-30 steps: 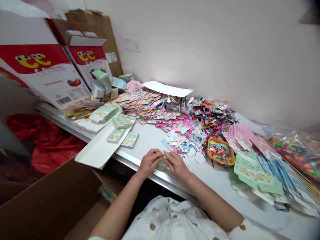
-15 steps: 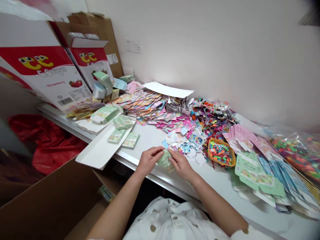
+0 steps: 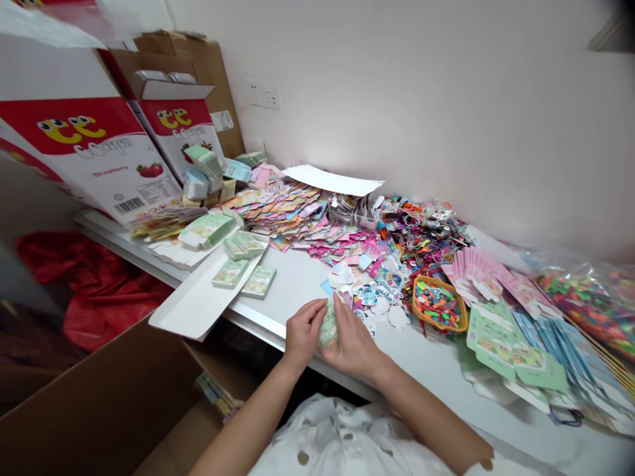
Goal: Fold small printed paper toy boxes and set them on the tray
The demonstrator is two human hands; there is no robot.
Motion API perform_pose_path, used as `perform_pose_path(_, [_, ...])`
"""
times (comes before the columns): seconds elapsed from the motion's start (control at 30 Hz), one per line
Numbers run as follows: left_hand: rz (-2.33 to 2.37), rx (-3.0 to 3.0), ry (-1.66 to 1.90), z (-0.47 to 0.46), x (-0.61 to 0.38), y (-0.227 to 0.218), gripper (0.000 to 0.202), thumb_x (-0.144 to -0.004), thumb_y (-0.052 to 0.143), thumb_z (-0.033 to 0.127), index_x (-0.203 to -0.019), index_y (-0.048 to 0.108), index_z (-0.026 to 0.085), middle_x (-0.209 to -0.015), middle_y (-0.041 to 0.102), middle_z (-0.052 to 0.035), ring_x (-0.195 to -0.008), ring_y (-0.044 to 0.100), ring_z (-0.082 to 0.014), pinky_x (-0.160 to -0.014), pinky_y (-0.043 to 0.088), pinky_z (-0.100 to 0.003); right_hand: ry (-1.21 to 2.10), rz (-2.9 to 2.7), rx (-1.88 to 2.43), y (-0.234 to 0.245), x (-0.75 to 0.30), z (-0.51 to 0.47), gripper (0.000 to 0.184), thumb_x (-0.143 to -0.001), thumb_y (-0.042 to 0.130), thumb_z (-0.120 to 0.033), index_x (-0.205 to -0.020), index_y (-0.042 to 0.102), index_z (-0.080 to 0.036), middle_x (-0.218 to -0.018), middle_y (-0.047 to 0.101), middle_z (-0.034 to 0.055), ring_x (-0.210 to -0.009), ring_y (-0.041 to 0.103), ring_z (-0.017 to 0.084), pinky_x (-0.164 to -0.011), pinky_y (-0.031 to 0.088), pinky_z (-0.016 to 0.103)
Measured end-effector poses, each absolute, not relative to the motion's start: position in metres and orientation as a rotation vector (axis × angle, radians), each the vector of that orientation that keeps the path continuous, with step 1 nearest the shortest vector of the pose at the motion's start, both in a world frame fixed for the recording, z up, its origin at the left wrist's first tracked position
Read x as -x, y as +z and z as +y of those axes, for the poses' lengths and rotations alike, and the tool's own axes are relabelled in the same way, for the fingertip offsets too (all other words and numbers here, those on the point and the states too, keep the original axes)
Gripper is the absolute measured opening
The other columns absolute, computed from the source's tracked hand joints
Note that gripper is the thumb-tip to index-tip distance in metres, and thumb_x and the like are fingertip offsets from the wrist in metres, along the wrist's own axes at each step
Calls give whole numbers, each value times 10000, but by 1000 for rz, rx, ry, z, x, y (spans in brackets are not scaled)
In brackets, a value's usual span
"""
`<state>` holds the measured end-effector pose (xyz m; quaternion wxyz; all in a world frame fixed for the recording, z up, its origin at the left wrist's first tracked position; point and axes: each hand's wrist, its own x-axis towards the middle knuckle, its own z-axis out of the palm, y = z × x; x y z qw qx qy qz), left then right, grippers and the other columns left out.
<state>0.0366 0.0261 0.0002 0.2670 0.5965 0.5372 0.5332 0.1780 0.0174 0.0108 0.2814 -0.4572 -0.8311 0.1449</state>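
Observation:
Between my two hands, above the table's front edge, is a small green printed box (image 3: pixel 328 329). My left hand (image 3: pixel 303 334) grips its left side with curled fingers. My right hand (image 3: pixel 354 340) presses along its right side, fingers straight and together, covering part of it. Similar green boxes (image 3: pixel 258 281) lie to the left, some on a long white card tray (image 3: pixel 191 301) that juts past the table edge. Die-cut stickers (image 3: pixel 381 291) are spread just beyond my hands.
A yellow basket (image 3: pixel 439 304) of colourful small pieces stands at the right, near flat green cartons (image 3: pixel 516 347). Heaped cards (image 3: pixel 282 205) and trinkets (image 3: pixel 421 225) line the wall. Large strawberry-printed boxes (image 3: pixel 89 152) stand at left; an open brown carton (image 3: pixel 124 396) sits below the table.
The small green box has turned more upright between my hands. My right hand has straightened and flattened along its side; my left hand has shifted slightly right and down.

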Motion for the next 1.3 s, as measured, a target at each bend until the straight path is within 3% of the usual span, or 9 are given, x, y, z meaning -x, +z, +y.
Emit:
perform_pose_path(0.23, [1394,-1558,1502,32,-41,15,238,-822,566,291,-1012,677,201,-1061,671,-53,-1015,613,-175,-944,482,-342,87,-2131,1290,-3,-172,13,899,-689,588,-272,-1413,106,-47,-1300,426,246,-1194,446,346,-900,479,466])
perform_pose_path(0.67, [1209,-1809,1356,39,-37,24,266,-815,581,308,-1057,661,234,-1075,665,-54,-1068,579,-195,-966,449,-366,153,-2133,1227,-1,-182,17,945,-673,577,-241,-1429,44,-46,-1333,388,239,-1213,414,344,-919,456,475])
perform_pose_path(0.8, [1100,-1879,1375,36,-27,23,464,-876,461,374,-1314,438,225,-1369,452,-105,-1265,422,-229,-1029,374,-410,694,-1873,1292,6,-184,26,873,-644,650,-318,-1391,250,-108,-1257,489,188,-1118,495,321,-883,462,439])
perform_pose_path(0.9, [960,-2284,1356,31,-18,20,762,-758,560,553,-1395,291,233,-1481,247,-141,-1358,233,-324,-1086,207,-521,1520,-1472,1228,14,-186,32,571,-768,511,-520,-1190,504,-134,-1008,632,131,-833,620,250,-688,507,372])
perform_pose_path(0.97, [875,-2599,1163,30,-15,18,859,-670,631,593,-1386,313,242,-1451,307,-153,-1348,235,-358,-1088,89,-567,1963,-1241,1056,17,-184,30,570,-859,309,-573,-1055,584,-114,-868,658,119,-706,629,217,-604,501,336])
perform_pose_path(1.03, [850,-2729,988,32,-15,17,840,-662,651,565,-1373,337,246,-1362,432,-149,-1311,312,-348,-1080,28,-581,2114,-1147,901,18,-180,26,600,-896,219,-555,-1050,601,-119,-864,666,110,-744,638,206,-645,506,327])
perform_pose_path(1.1, [872,-2702,926,35,-15,17,822,-638,664,559,-1344,383,246,-1245,521,-131,-1232,417,-328,-1078,42,-580,2066,-1169,846,16,-178,25,599,-914,189,-543,-1098,592,-140,-895,672,99,-800,643,195,-686,508,316])
perform_pose_path(1.2, [1054,-2437,966,43,-14,13,810,-595,681,579,-1283,437,229,-1142,540,-116,-1100,503,-291,-1042,253,-518,1787,-1347,1072,15,-187,45,672,-912,146,-579,-980,644,-133,-817,681,105,-706,643,192,-583,492,293])
perform_pose_path(1.3, [1348,-2012,1093,51,-11,4,710,-669,645,535,-1243,410,191,-1124,519,-120,-1031,524,-258,-892,427,-415,1087,-1657,1535,18,-211,91,468,-882,392,-515,-819,670,-144,-798,682,91,-728,635,193,-624,466,274])
